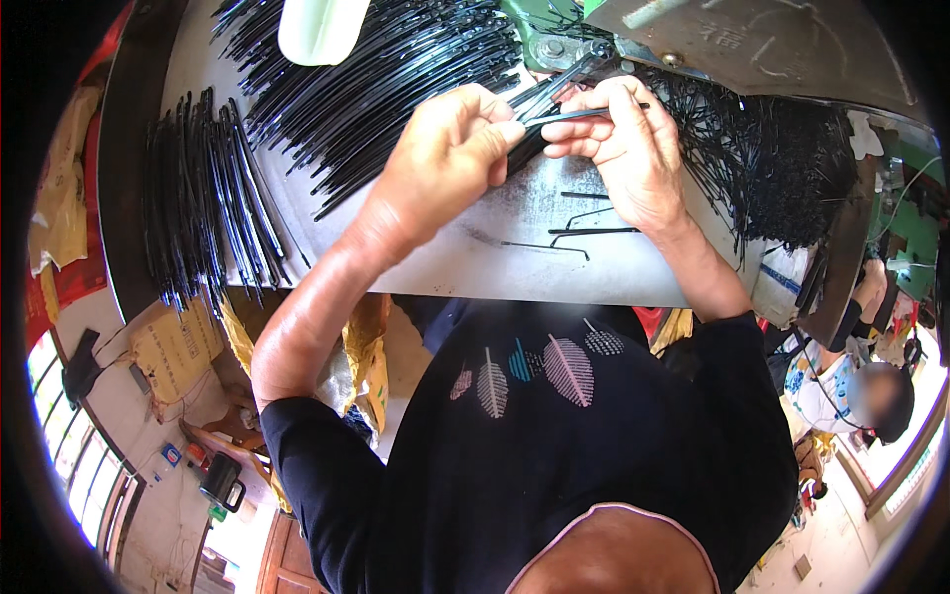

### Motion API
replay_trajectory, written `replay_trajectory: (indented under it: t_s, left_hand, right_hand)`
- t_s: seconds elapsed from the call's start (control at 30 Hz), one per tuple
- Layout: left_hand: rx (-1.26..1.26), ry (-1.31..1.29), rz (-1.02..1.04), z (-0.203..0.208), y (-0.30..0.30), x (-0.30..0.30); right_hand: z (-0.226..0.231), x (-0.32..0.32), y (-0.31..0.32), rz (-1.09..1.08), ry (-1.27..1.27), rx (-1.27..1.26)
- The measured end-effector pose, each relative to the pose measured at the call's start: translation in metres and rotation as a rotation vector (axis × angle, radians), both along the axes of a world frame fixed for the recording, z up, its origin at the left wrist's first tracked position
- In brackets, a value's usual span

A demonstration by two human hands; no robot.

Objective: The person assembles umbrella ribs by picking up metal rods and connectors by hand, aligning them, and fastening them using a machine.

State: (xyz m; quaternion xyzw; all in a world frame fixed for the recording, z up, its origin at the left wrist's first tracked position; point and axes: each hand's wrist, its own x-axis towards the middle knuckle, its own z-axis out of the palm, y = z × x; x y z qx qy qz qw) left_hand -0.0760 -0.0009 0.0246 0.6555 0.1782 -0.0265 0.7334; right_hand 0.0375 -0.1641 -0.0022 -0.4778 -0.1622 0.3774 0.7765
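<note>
A thin black strip (562, 117) with a glossy side runs between my two hands above the worktable (465, 252). My left hand (445, 148) pinches its left end between thumb and fingers. The right end rests in the fingers of my right hand (628, 148), with thumb and fingertips closed around it. More strips lie just behind, close to the metal fitting of a green machine (569, 48). On the tabletop below my right hand are several loose thin black pieces (594, 232), one with a bent end. Beyond my left hand spreads a large row of long black strips (366, 99).
Another bundle of black strips (203, 198) hangs over the table's left edge. A tangled heap of thin black pieces (772, 168) lies at the right. A metal cover (762, 45) overhangs the far right. A pale green trough (322, 30) stands at the back. Another person (841, 386) is at far right.
</note>
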Motion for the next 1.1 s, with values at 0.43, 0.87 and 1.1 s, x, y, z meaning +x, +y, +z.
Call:
replay_trajectory:
  t_s: [0.43,0.87,1.1]
  left_hand:
    - [0.327,-0.054,-0.214,0.006,0.029,-0.014]
    - [-0.719,-0.101,0.282,-0.014,-0.001,0.017]
    - [-0.735,-0.292,0.481,-0.017,-0.021,0.057]
  right_hand:
    - [-0.005,0.003,0.014,0.071,0.203,0.081]
    - [-0.012,0.038,-0.023,-0.241,0.088,0.208]
    - [-0.015,0.045,-0.020,-0.189,-0.002,0.258]
